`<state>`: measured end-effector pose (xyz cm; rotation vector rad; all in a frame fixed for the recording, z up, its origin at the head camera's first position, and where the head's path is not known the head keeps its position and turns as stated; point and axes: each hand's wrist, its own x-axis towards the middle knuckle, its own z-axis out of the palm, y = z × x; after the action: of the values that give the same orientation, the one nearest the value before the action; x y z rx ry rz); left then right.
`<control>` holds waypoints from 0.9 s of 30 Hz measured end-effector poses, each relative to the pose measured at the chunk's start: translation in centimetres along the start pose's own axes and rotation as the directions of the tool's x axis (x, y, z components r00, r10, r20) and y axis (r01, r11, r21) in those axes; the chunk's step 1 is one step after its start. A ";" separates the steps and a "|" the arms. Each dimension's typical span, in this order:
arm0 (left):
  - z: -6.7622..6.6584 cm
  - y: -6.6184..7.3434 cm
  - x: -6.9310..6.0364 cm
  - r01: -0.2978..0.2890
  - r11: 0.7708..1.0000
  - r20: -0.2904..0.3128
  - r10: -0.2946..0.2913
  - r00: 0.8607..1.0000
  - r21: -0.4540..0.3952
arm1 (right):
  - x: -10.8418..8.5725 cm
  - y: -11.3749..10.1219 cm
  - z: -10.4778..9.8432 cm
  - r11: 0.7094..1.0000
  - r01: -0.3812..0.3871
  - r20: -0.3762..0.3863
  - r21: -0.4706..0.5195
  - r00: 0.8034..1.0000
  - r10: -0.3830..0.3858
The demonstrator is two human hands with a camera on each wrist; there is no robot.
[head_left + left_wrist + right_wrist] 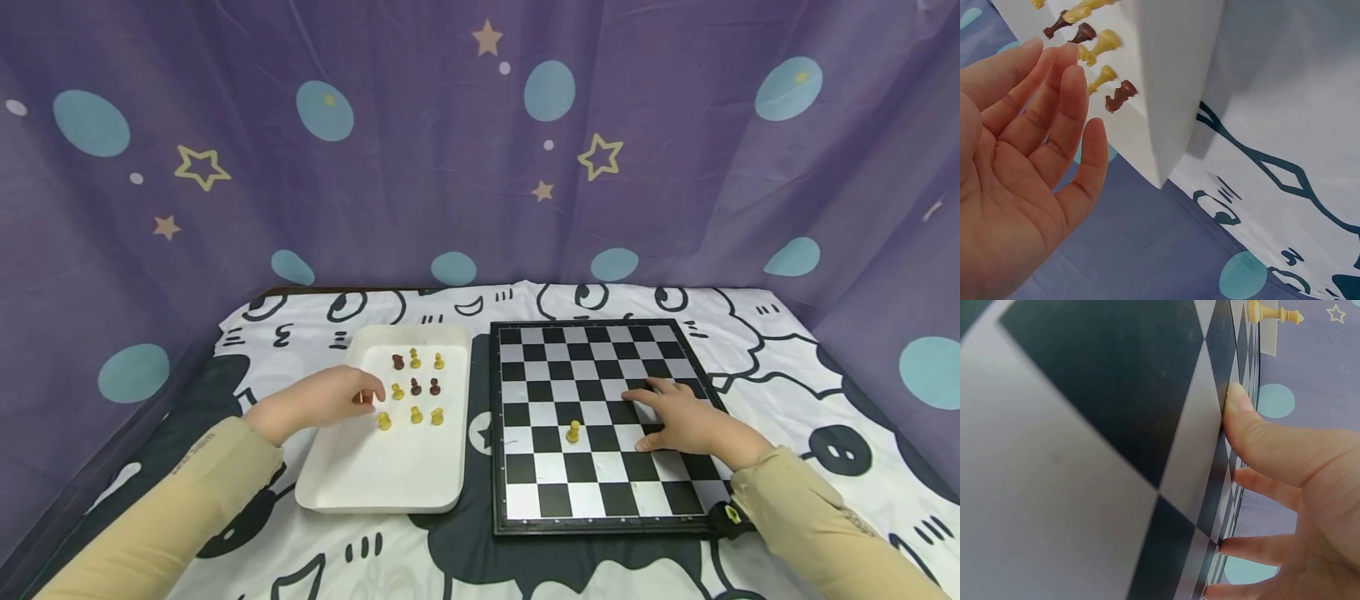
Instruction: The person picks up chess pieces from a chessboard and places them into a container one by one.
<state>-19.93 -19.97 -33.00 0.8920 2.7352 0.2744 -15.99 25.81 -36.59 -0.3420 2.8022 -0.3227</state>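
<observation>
My left hand point(341, 396) hovers over the left side of a white tray point(382, 487), its fingers loosely bent with nothing seen in them. Near its fingertips stand several yellow and dark red chess pieces, including a yellow piece point(384, 421), another yellow piece point(397, 391) and a dark red knight point(1121, 95). On the right part of a black-and-white chessboard point(555, 500), my right hand point(682, 421) rests with fingers spread and tips touching the squares. One yellow chess piece point(573, 432) stands upright on the board, left of that hand.
Tray and board lie side by side on a white and dark cartoon-print cloth point(360, 575). A small black object with a yellow-green mark point(729, 517) is at the board's front right corner, by the right sleeve. A purple curtain point(450, 167) hangs behind.
</observation>
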 end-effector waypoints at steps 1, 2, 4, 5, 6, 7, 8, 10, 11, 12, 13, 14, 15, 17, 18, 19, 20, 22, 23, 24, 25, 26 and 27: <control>0.0 0.1 0.0 0.000 1.000 -0.002 0.000 1.000 -0.001 | 0.0 0.0 0.0 1.000 -0.003 0.001 0.002 1.000 0.003; -0.1 0.3 0.0 -0.003 1.000 -0.004 0.003 1.000 -0.002 | 0.0 0.0 0.1 1.000 -0.003 0.001 0.003 1.000 0.003; -0.2 0.6 0.0 -0.008 1.000 -0.007 0.008 1.000 0.002 | 0.1 0.0 0.1 1.000 -0.001 -0.002 0.008 1.000 0.001; -0.3 0.8 0.0 -0.013 1.000 -0.010 0.013 1.000 0.004 | 0.1 0.0 0.2 1.000 0.001 -0.004 0.011 1.000 -0.001; -0.3 1.0 0.0 -0.016 1.000 -0.014 0.016 1.000 0.003 | 0.1 0.0 0.2 1.000 0.002 -0.006 0.013 1.000 -0.002; -0.3 1.1 0.0 -0.021 1.000 -0.018 0.021 1.000 0.002 | 0.1 0.0 0.2 1.000 0.003 -0.006 0.014 1.000 -0.003; -0.3 1.2 0.1 -0.027 1.000 -0.023 0.027 0.999 0.002 | 0.1 0.0 0.3 1.000 0.004 -0.007 0.015 1.000 -0.004; -0.3 1.5 0.2 -0.036 0.999 -0.038 0.036 0.999 0.003 | 0.2 0.1 0.3 1.000 0.005 -0.008 0.016 1.000 -0.005; -0.3 1.7 0.3 -0.040 0.999 -0.046 0.040 0.998 0.002 | 0.2 0.1 0.3 1.000 0.005 -0.008 0.016 1.000 -0.004; -0.3 1.9 0.3 -0.042 0.999 -0.053 0.042 0.998 0.001 | 0.2 0.1 0.3 1.000 0.005 -0.007 0.015 1.000 -0.005; -0.3 2.0 0.4 -0.045 0.999 -0.059 0.045 0.997 0.001 | 0.2 0.1 0.3 1.000 0.004 -0.008 0.014 1.000 -0.004; -0.3 2.2 0.5 -0.047 0.999 -0.063 0.046 0.997 0.000 | 0.1 0.1 0.3 1.000 0.005 -0.008 0.014 1.000 -0.005; -0.3 2.4 0.5 -0.046 0.999 -0.067 0.046 0.997 -0.005 | 0.1 0.1 0.3 1.000 0.006 -0.009 0.015 1.000 -0.006; -0.3 2.7 0.7 -0.050 0.999 -0.065 0.049 0.997 -0.013 | 0.1 0.2 0.2 1.000 0.009 -0.010 0.014 1.000 -0.009; -0.2 2.9 0.8 -0.054 0.998 -0.063 0.053 0.997 -0.015 | 0.1 0.2 0.2 1.000 0.010 -0.010 0.015 1.000 -0.010; -0.2 3.0 0.8 -0.058 0.998 -0.062 0.057 0.996 -0.020 | 0.1 0.2 0.2 1.000 0.010 -0.010 0.016 1.000 -0.010; -0.2 3.1 0.9 -0.063 0.998 -0.061 0.061 0.996 -0.023 | 0.1 0.2 0.2 1.000 0.013 -0.010 0.014 1.000 -0.013; -0.1 3.3 1.2 -0.078 0.997 -0.065 0.076 0.995 -0.023 | 0.1 0.2 0.2 1.000 0.015 -0.011 0.012 1.000 -0.015; -0.1 3.4 1.3 -0.087 0.996 -0.069 0.086 0.994 -0.021 | 0.1 0.2 0.2 1.000 0.012 -0.011 0.013 1.000 -0.012; -0.1 3.6 1.5 -0.095 0.995 -0.072 0.092 0.993 -0.029 | 0.0 0.2 0.2 1.000 0.014 -0.011 0.011 1.000 -0.014; 0.0 3.7 1.7 -0.106 0.994 -0.076 0.103 0.992 -0.033 | 0.0 0.2 0.2 1.000 0.015 -0.012 0.008 1.000 -0.015; 0.0 3.9 1.9 -0.116 0.993 -0.078 0.113 0.991 -0.033 | 0.0 0.2 0.2 1.000 0.016 -0.012 0.005 1.000 -0.016; 0.0 4.1 2.0 -0.124 0.992 -0.078 0.121 0.990 -0.038 | 0.0 0.2 0.2 1.000 0.013 -0.011 0.007 1.000 -0.013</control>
<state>-19.28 -15.52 -32.29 1.0611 2.7354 0.3955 -15.95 25.95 -36.79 -0.3585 2.8103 -0.3388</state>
